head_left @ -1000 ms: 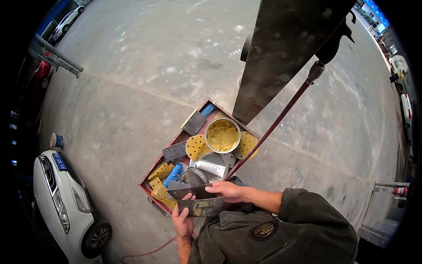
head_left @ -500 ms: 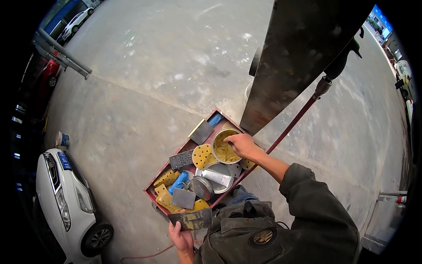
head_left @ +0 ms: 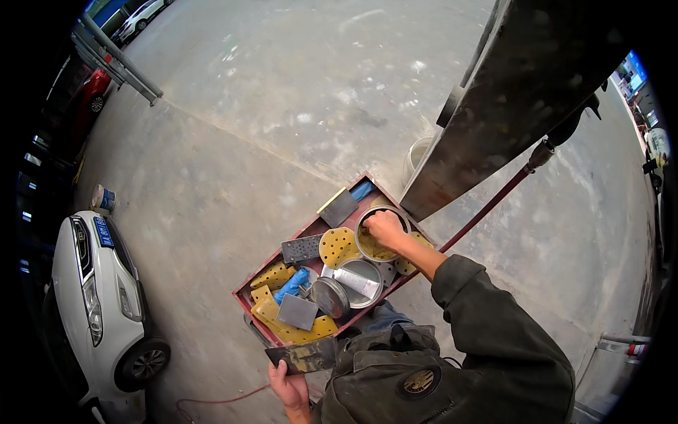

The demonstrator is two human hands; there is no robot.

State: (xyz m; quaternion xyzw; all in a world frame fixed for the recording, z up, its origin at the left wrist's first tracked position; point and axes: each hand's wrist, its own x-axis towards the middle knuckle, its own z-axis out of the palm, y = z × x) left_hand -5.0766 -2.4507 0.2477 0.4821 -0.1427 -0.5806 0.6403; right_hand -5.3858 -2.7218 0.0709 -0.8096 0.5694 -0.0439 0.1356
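Note:
My right hand (head_left: pixel 387 230) reaches down into an open tin (head_left: pixel 357 241) of yellow putty (head_left: pixel 377 249). Its fingers are curled, and the tin's rim and the hand itself hide what they grip. Low in front of my body, my left hand (head_left: pixel 288 389) holds a flat dark plate (head_left: pixel 304 355) by its left end, thumb on top. Yellowish smears mark that plate. The putty tin stands in a reddish tray (head_left: pixel 242 291), beside a second tin (head_left: pixel 375 297) with a white tube (head_left: pixel 357 283) lying across it. A round metal lid (head_left: pixel 330 297) leans close by.
Yellow perforated sanding discs (head_left: pixel 339 246), a grey perforated block (head_left: pixel 301 248), a grey square pad (head_left: pixel 297 312) and blue crumpled material (head_left: pixel 291 284) fill the tray. Beyond it rises a large dark panel (head_left: pixel 515 106) next to a red hose (head_left: pixel 487 206). A white car (head_left: pixel 106 304) stands left.
My right hand has gone deeper into the putty tin, its fingers now lower behind the rim. My left hand still holds the plate. The whole view has shifted slightly.

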